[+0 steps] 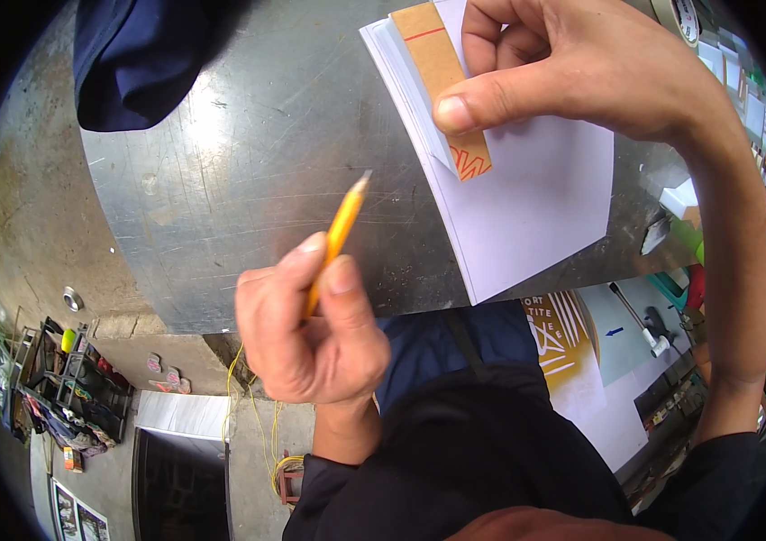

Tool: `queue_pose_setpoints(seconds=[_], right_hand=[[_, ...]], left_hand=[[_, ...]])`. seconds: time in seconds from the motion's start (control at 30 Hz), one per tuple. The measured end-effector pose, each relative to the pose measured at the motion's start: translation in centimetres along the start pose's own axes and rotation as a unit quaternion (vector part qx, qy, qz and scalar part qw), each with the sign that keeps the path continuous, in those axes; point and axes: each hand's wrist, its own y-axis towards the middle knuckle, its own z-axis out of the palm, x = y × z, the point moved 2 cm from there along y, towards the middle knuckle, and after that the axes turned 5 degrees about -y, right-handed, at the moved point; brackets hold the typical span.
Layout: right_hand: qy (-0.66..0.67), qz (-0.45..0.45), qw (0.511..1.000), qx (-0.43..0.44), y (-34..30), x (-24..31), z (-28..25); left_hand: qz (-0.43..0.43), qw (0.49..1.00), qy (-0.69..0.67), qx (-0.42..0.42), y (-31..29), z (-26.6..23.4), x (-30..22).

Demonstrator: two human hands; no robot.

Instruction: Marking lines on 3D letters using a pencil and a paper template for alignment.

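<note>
At 10 o'clock, a dark blue cloth (135, 68) borders the view above the grey metal tabletop (248, 180), well apart from the work. At 7 to 8 o'clock, near the centre, the left hand (306, 361) has its fingers closed around a yellow pencil (345, 215); the shaft is pinched between thumb and forefinger, and the tip, directed toward 1 o'clock, stands apart from the paper. A grip somewhat nearer the tip would probably steady the point, and a constant lean of the shaft would serve better than a varying one. At 12 to 1 o'clock, a brown cardboard strip (425, 50) with red markings lies upon a white paper stack (536, 194), its length running roughly from 11 toward 5 o'clock. The stack occupies the region about 2 o'clock, its lowest corner reaching the near edge of the tabletop; full support beneath that corner would likely limit slipping. Layered sheet edges show along its left side and are best squared. At 1 to 2 o'clock, the right hand (577, 77) holds the strip, thumb pressed on its face, other fingers curled just beyond its right edge; whether their tips bear down cannot be told. Pressure spread along the strip, rather than concentrated under one thumb, would probably resist pivoting. Beyond this hand lies a tape roll (688, 20).
</note>
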Motion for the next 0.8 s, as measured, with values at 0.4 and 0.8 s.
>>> queue_pose_setpoints(seconds=[0.4, 0.8], right_hand=[[0.145, -0.27, 0.95, -0.058, 5.3, -5.0, 3.7], [0.091, -0.266, 0.949, -0.141, 2.6, -3.9, 4.2]], left_hand=[[-0.112, 0.984, 0.031, -0.137, 3.2, -3.3, 5.2], [-0.033, 0.978, 0.187, -0.081, 5.0, -2.8, 5.4]])
